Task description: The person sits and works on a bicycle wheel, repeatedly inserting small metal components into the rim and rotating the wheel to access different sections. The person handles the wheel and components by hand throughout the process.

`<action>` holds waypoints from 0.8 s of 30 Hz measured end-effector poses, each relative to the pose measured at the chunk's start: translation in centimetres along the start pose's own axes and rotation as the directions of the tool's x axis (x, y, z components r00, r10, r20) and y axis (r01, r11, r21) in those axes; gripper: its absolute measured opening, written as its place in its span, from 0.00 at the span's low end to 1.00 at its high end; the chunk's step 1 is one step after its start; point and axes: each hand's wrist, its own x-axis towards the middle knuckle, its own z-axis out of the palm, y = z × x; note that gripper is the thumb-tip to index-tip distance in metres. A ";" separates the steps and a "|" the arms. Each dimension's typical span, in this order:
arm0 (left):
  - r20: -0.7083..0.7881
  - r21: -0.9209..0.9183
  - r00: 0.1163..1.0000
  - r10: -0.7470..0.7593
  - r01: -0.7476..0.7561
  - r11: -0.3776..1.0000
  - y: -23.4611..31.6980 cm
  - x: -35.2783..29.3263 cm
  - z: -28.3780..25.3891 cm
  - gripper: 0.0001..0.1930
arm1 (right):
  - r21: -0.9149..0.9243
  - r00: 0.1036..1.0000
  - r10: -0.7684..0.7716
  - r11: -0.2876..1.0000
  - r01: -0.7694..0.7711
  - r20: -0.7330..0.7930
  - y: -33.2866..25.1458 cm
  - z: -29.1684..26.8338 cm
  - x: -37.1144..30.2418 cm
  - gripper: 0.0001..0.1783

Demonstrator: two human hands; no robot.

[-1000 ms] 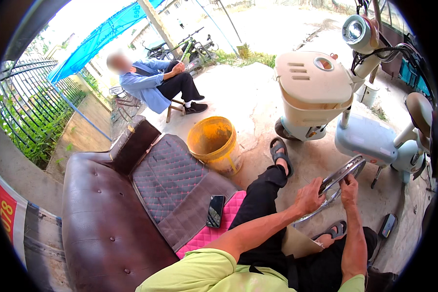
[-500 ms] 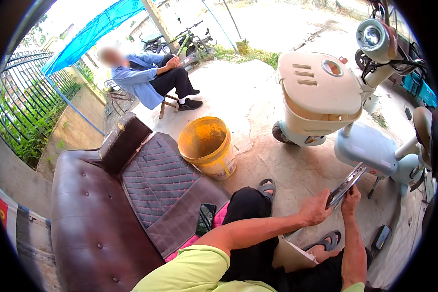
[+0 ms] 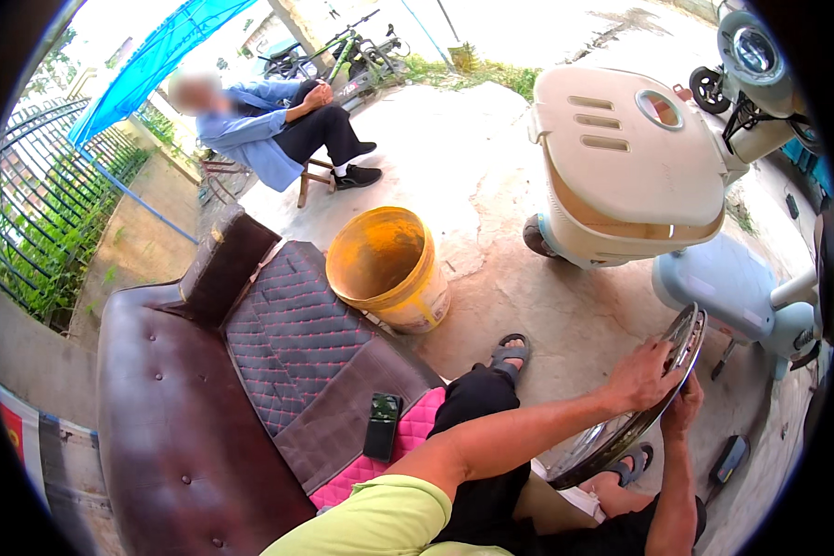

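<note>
A silvery spoked wheel rim (image 3: 625, 437) is tilted over my lap and right foot, its lower edge near my sandal (image 3: 628, 463). My left hand (image 3: 647, 375) has its fingers closed over the upper part of the rim. On the outer side, my right hand (image 3: 682, 410) grips the same rim a little lower, its fingertips partly hidden behind the metal. Beneath the rim, a pale box-like piece (image 3: 551, 505) shows between my legs.
To my left is a worn brown sofa (image 3: 190, 408) with a phone (image 3: 382, 426) on its seat. A yellow bucket (image 3: 426, 301) stands ahead. At right is a scooter with a cream basket (image 3: 621, 167); a dark object (image 3: 729, 459) lies below. A person (image 3: 259, 130) sits on a stool.
The rim has swung from a nearly edge-on view to show more of its round face and spokes. Both hands have shifted slightly right, still on it.
</note>
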 end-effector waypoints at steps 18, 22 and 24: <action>0.157 -0.096 0.981 0.111 -0.096 0.991 -0.3 0.1 3.2 0.17 | 0.096 0.992 0.123 0.987 -0.127 0.039 2.8 -4.5 2.3 0.14; 0.174 -0.097 0.981 0.084 -0.068 0.993 -0.1 0.0 2.9 0.17 | 0.195 0.987 0.151 0.968 -0.160 0.064 3.4 -4.3 2.7 0.15; 0.177 -0.112 0.981 0.082 -0.063 0.992 0.0 0.0 2.7 0.17 | 0.211 0.988 0.144 0.965 -0.154 0.061 4.1 -4.4 2.8 0.15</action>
